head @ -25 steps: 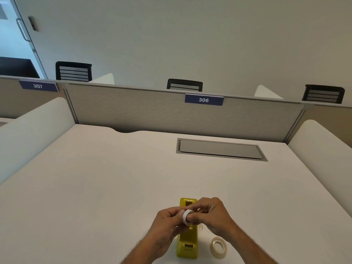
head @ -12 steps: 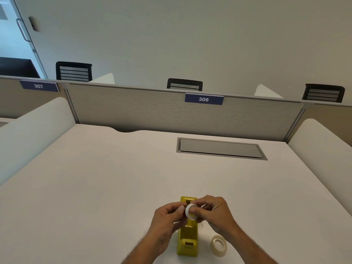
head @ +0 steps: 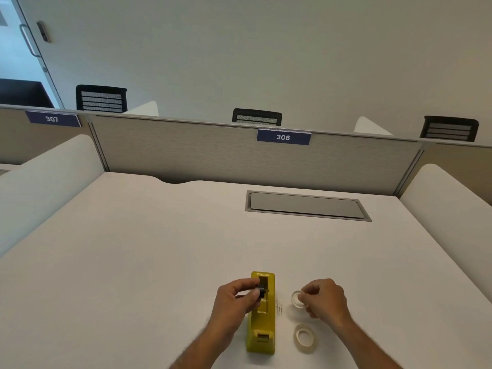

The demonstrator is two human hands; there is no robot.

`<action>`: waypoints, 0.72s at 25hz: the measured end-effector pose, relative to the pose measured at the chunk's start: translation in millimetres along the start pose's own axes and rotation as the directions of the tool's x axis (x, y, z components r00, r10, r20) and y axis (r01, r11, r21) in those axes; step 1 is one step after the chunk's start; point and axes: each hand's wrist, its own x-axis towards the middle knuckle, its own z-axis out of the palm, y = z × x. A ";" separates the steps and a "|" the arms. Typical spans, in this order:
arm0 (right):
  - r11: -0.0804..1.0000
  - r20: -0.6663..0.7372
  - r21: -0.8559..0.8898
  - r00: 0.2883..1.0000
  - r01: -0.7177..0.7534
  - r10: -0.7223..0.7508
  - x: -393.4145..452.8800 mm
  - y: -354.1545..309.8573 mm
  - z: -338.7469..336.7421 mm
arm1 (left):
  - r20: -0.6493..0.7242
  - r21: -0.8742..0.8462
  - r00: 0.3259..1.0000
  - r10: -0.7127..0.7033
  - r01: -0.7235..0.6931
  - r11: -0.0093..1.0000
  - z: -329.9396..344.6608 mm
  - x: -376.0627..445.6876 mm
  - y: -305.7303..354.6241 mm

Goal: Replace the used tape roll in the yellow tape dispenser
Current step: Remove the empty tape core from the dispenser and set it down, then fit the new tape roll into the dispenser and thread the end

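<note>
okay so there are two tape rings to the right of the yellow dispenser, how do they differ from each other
The farther ring is pinched in the right hand, while the nearer ring lies flat and untouched on the desk. The farther ring looks smaller and whiter, with a thin wall like a bare core; the nearer ring looks wider, with a translucent, yellowish band. Both are round, pale and sit right of the yellow dispenser.

We lose both forearms at bottom edge. Left hand [head: 234, 302] covers most of small black part [head: 260, 292]; we cannot identify it. Right hand [head: 323, 298] hides far side of thin ring [head: 296, 299]. Faint marks [head: 278, 306] beside yellow dispenser [head: 262, 328] too small to read.
</note>
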 end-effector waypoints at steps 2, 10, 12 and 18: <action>0.996 0.009 -0.092 1.000 -0.015 0.016 -1.0 6.6 3.8 | -0.005 0.057 1.000 -0.002 0.003 0.998 0.0 0.4 -1.2; 0.982 -0.002 -0.182 0.998 -0.055 0.056 -1.9 15.3 9.9 | 0.008 0.074 1.000 0.023 -0.023 0.997 -3.0 -2.1 -0.8; 0.982 -0.023 -0.181 0.998 -0.057 0.054 -2.0 16.2 10.7 | 0.009 0.086 1.000 0.022 -0.023 0.996 -2.5 -3.0 -0.7; 0.988 -0.185 -0.060 0.971 0.144 -0.153 -5.4 -3.0 10.2 | 0.017 0.093 1.000 0.022 -0.023 0.995 -1.8 -2.3 0.4</action>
